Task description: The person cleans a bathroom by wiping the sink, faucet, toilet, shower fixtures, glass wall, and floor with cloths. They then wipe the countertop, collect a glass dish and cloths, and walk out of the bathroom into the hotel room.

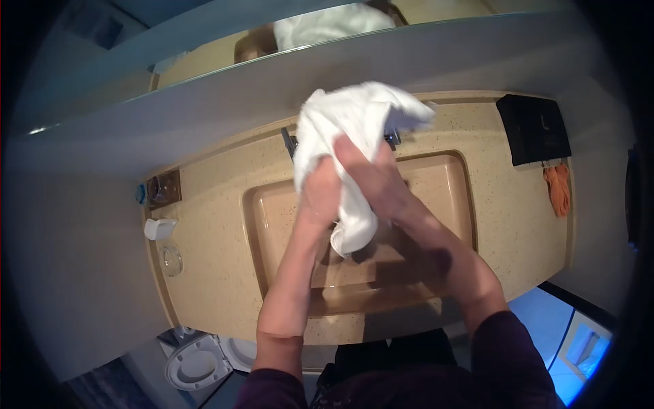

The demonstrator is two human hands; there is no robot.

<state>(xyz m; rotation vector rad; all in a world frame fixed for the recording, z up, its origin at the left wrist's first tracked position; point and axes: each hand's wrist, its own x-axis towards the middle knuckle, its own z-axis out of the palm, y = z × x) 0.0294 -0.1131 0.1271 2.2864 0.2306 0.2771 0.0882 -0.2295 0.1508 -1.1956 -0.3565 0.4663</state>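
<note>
- Speckled beige counter (pixel 521 211): recessed sink (pixel 439 184) below a wall mirror (pixel 204 68); black pouch (pixel 535 129) at right.
- White towel (pixel 361 109): bunched above the sink, one end hanging between the wrists.
- Right hand (pixel 373 178): closed on the towel, thumb uppermost.
- Left hand (pixel 321 192): against the towel, fingers hidden in folds; I cannot tell how far they close.

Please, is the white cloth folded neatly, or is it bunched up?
Bunched up: the white cloth shows loose, uneven creases in the left hand and right hand, with one end sticking out between them.
</note>
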